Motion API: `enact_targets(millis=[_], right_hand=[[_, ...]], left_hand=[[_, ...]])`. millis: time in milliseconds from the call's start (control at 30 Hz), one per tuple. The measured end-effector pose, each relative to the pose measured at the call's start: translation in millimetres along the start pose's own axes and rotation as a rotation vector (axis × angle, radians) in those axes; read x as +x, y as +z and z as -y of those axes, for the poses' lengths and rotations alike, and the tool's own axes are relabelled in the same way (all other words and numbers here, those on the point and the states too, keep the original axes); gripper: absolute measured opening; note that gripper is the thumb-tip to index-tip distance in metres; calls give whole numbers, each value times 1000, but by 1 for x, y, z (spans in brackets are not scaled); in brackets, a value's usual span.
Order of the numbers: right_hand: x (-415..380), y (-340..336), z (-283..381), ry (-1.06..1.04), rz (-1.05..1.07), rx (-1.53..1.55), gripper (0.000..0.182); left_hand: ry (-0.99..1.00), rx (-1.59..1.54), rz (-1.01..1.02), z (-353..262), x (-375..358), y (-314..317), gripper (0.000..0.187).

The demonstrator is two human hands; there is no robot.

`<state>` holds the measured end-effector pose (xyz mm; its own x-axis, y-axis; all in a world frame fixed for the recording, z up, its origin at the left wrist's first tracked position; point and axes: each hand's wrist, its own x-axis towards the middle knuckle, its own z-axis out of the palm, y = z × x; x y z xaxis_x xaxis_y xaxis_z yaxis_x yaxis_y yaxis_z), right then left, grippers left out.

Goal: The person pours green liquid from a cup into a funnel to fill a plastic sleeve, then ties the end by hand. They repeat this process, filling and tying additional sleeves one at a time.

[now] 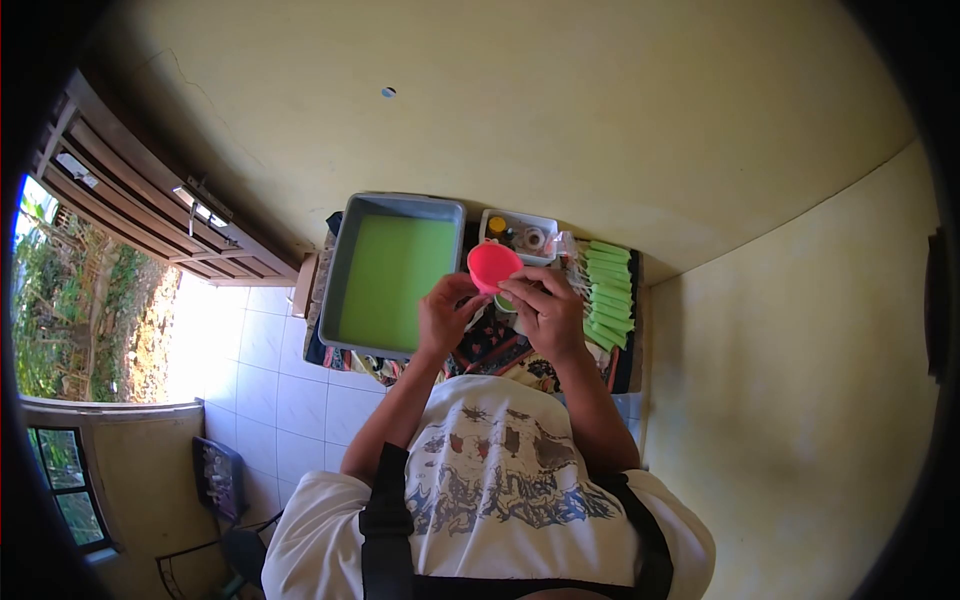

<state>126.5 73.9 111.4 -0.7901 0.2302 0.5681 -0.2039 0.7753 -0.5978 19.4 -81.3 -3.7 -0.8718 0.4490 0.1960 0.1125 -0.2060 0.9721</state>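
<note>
A round pink object [494, 264], like a small cup or disc, is held up over the table between both hands. My left hand [446, 312] has its fingers closed at the lower left edge of it. My right hand [548, 308] pinches its lower right edge. Just below the pink object, a small green-rimmed item [504, 303] shows partly between the hands. Left of my hands lies a large grey tray [345, 270] with a light green layer inside.
Behind the hands, a white container [546, 223] holds a yellow-lidded jar and a roll of tape. Several green rolled pieces [609, 290] lie in a row at the right on the patterned cloth [505, 350]. A wall rises behind the table; a wooden door [165, 190] stands at the left.
</note>
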Motion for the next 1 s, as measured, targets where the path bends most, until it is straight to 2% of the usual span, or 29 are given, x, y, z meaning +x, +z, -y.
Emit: enact_targets(millis=[100,200,300,400,500,600,700,800,900,1000], right_hand=[[3,1,1,-30,-3,-68,22],[8,-1,3,-37,30,-59,21],[14,-6,3,-43,84,-47,21],[19,-12,-3,-108,179,-43,22],[20,-13,-11,-154,192,67,30],[9,-7,-29,42,29,354,39],[-52,35,-122,309,74,209,66],[-111,77,-176,357,137,-197,97],[-142,107,-210,381,160,-168,120],[-145,127,-227,405,148,-33,114]], left_hand=[[190,209,-70,-14,-4,9,71],[226,342,-247,-31,-7,25,64],[537,493,-323,-33,-1,35,64],[593,727,-163,-43,-3,34,62],[530,682,-199,-34,-9,36,59],[477,720,-287,-32,-20,37,62],[458,794,-310,-32,-31,25,66],[460,847,-306,-37,-40,14,66],[435,871,-348,-44,-46,10,67],[449,894,-363,-40,-50,1,71]])
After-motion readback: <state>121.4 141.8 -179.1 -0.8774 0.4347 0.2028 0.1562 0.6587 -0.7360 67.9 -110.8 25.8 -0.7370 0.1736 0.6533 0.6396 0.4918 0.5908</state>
